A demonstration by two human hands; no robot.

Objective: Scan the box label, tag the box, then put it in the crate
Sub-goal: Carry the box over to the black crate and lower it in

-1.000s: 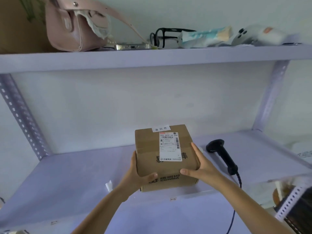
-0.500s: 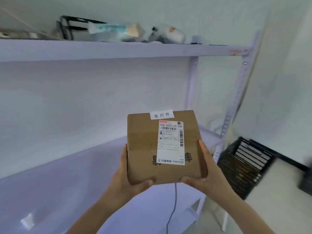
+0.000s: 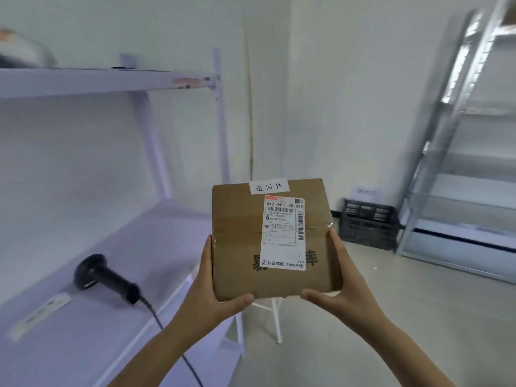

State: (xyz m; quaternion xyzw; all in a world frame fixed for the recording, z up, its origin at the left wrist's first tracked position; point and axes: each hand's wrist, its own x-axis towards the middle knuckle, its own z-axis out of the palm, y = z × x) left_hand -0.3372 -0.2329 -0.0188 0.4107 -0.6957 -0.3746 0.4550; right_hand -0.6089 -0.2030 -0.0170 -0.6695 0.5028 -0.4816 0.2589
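I hold a brown cardboard box [image 3: 237, 241] in mid-air in front of me. It bears a white shipping label [image 3: 283, 233] with barcodes and a small white tag [image 3: 268, 186] with printed characters near its top edge. My left hand [image 3: 212, 289] grips its left side and bottom corner. My right hand [image 3: 339, 286] grips its right side, thumb under the bottom edge. A black slatted crate [image 3: 368, 223] stands on the floor against the far wall, beyond the box to the right.
A black corded barcode scanner [image 3: 104, 276] lies on the pale purple shelf [image 3: 83, 317] at my left, beside a strip of labels [image 3: 39, 311]. A metal rack [image 3: 460, 163] stands at the right. White legs [image 3: 276, 317] show below the box.
The view has swung right, away from the shelf. The box, held in both hands, has left the shelf. The crate now appears farther off by the wall.
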